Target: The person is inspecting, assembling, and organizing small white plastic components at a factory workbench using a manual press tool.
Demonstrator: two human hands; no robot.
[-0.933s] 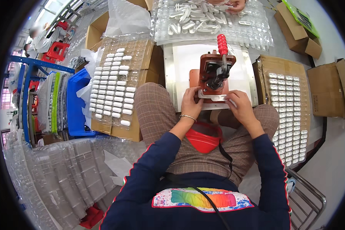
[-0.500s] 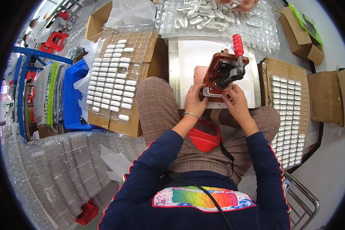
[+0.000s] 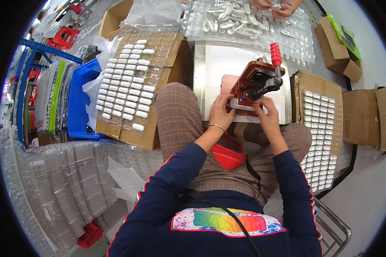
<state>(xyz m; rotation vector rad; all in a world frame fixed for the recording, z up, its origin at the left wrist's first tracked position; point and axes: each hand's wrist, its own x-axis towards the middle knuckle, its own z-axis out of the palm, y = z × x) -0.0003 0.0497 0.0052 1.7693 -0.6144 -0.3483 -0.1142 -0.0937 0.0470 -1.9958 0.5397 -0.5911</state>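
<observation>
A small oblong white plastic piece (image 3: 241,105) lies at the front of a red-brown hand toggle press (image 3: 249,81), low under its head. My left hand (image 3: 221,111) pinches the piece at its left end, thumb and fingers closed. At the right end, the bent fingers of my right hand (image 3: 269,115) close on it, close to the press base. The press's red grip (image 3: 275,54) points upward, touched by neither hand. Beneath the press is a white board with a metal edge (image 3: 200,81). The press partly hides the piece's far side.
Left, a clear blister tray (image 3: 158,47) of white pieces lies on a cardboard box (image 3: 148,135). Another filled tray (image 3: 319,128) is at right. Beyond the press, loose white pieces (image 3: 231,19) lie near another person's hands (image 3: 283,10). A blue bin (image 3: 79,103) stands far left.
The whole view has shifted slightly. More of the white piece now shows between my hands, which stay at the press. The other person's hands show more fully, around a white piece.
</observation>
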